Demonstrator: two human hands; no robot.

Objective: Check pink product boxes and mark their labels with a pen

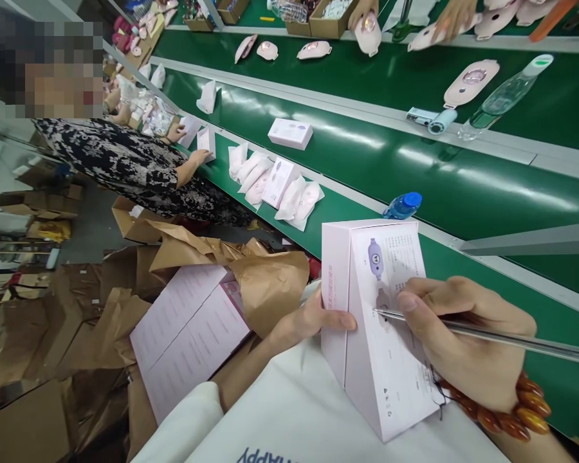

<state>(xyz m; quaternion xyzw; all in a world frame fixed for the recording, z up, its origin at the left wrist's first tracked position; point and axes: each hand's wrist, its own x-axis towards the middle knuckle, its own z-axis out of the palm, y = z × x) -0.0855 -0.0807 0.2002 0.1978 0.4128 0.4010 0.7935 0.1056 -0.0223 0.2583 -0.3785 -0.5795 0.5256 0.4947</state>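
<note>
A pale pink-white product box (335, 360) stands tilted in front of me, its printed face turned toward my right side. My left hand (321, 315) grips it by the left edge, thumb across the corner. In my right hand (468, 334), wearing an amber bead bracelet, is a slim pen (502, 335). Its tip touches or nearly touches the printed face, beside a picture of a purple device. Just behind the box's top edge lies a bottle with a blue cap (411, 200), mostly hidden.
Wrapped pink devices (302, 200) and a small box (278, 183) lie on the green bench. Another box (290, 133) is on the conveyor, near a clear bottle (506, 96). A co-worker (125, 167) handles boxes at left. An open carton (270, 283) holds stacked boxes (188, 341).
</note>
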